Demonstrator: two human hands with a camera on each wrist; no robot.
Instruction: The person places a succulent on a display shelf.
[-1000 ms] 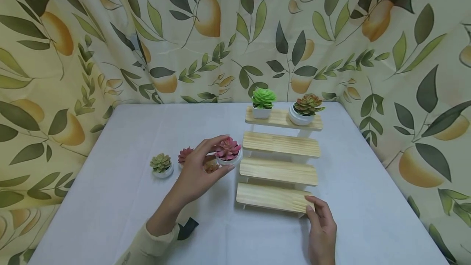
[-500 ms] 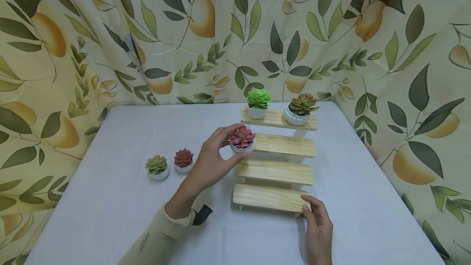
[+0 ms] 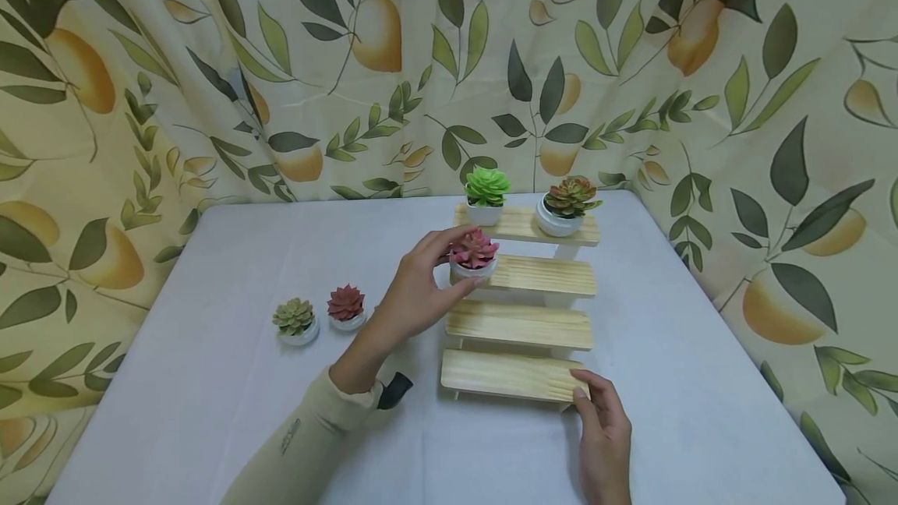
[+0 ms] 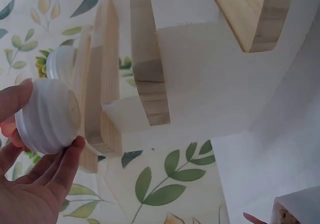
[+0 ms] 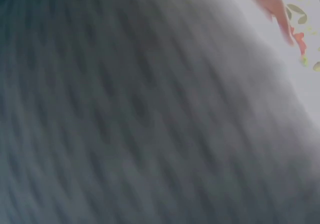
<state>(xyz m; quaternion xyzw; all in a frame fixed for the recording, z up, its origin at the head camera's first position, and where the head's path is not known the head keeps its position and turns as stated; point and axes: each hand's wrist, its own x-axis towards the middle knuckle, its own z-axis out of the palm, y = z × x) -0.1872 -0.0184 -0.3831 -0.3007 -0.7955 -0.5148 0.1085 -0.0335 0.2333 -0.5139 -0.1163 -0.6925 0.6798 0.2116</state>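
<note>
My left hand (image 3: 421,287) grips a pink potted succulent (image 3: 474,249) by its small white pot, thumb on one side and fingers on the other. The pot overlaps the left end of the second step (image 3: 547,276) from the top of a wooden tiered stand. In the left wrist view, the white pot (image 4: 47,116) is tilted, its base facing the wooden boards (image 4: 111,84). My right hand (image 3: 605,435) pinches the right end of the stand's lowest step (image 3: 505,374) between thumb and fingers. Blurred grey fabric (image 5: 150,114) fills most of the right wrist view.
The top step (image 3: 522,226) bears a bright green succulent (image 3: 486,189) and a brownish-green one (image 3: 570,199). Left of the stand, a pale green succulent (image 3: 295,319) and a dark red one (image 3: 347,306) stand on the white tablecloth (image 3: 231,380). Behind hangs a fruit-patterned curtain (image 3: 449,100).
My left hand has carried the pink succulent rightward and away from me, from beside the stand to the second step's left end. My right hand keeps its hold on the lowest step.
</note>
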